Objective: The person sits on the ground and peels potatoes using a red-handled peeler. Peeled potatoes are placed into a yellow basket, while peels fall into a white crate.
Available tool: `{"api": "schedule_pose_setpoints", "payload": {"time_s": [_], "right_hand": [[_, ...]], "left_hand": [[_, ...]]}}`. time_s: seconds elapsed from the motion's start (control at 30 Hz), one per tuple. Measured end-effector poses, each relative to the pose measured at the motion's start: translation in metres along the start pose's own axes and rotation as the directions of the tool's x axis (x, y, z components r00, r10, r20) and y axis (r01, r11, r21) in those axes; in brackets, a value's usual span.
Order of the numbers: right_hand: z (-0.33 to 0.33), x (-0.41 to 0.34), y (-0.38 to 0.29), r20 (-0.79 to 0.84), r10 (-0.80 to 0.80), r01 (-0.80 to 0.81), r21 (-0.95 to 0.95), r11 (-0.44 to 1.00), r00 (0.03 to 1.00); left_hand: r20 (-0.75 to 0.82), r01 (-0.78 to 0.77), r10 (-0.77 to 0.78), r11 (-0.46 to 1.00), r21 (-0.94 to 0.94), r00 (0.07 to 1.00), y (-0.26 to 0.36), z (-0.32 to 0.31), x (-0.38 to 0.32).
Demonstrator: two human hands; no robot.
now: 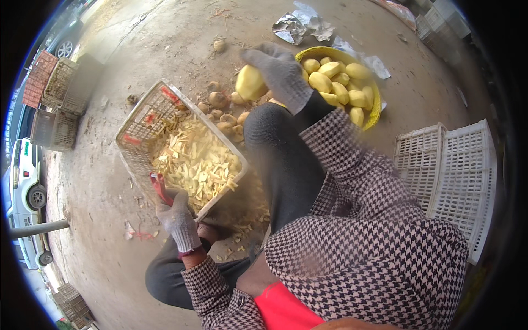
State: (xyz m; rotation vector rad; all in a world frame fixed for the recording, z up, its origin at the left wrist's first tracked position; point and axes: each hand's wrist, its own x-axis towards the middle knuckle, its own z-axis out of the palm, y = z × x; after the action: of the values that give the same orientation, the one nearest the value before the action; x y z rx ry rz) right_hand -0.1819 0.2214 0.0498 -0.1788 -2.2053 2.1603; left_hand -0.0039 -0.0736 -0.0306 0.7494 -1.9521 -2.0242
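My left hand (177, 216), in a pale knitted glove, holds a red-handled peeler (161, 189) at the near lower edge of a tilted white plastic crate (218, 134). Potato peelings (198, 161) fill much of that crate. My right hand (278, 72), in a grey glove, grips a large peeled potato (250, 82) above the ground, just left of a yellow woven basket (376, 111). Inside the basket lie several peeled potatoes (339, 92). Unpeeled potatoes (218, 99) lie on the ground between crate and basket, partly hidden by my right hand and knee.
White crates (462, 177) stand at the right, and stacked crates (60, 90) at the upper left. Crumpled sheets (303, 24) lie beyond the basket. A grey pole (41, 229) and parked cars (29, 194) are at the far left. My bent knees flank the crate's near side.
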Motion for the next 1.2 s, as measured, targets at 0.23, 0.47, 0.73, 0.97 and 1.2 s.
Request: {"api": "schedule_pose_setpoints", "payload": {"time_s": [0.23, 0.47, 0.73, 0.97, 1.2], "right_hand": [[-0.174, -0.009, 0.009, 0.068, 0.05, 0.006, -0.656, 0.755, 0.996], [-0.188, 0.007, -0.037, -0.035, -0.189, 0.125, -0.63, 0.766, 0.981], [-0.094, 0.075, -0.075, 0.119, -0.086, 0.142, -0.616, 0.775, 0.989], [-0.002, 0.199, -0.005, 0.298, -0.087, 0.307, -0.863, 0.402, 0.951], [0.069, 0.234, 0.152, 0.334, 0.482, 0.449, -0.882, -0.142, 0.81]], "left_hand": [[-0.107, 0.014, -0.01, 0.999, 0.032, 0.994, 0.006, -0.004, -0.004], [-0.162, -0.178, 0.197, 0.977, 0.121, 0.967, 0.027, -0.052, 0.001], [-0.352, -0.154, 0.269, 0.934, 0.321, 0.897, 0.081, -0.1, 0.011], [-0.488, -0.01, 0.034, 0.999, 0.052, 0.872, 0.058, -0.112, 0.036], [-0.516, 0.1, -0.054, 0.993, 0.061, 0.855, 0.054, -0.154, 0.054]]}}
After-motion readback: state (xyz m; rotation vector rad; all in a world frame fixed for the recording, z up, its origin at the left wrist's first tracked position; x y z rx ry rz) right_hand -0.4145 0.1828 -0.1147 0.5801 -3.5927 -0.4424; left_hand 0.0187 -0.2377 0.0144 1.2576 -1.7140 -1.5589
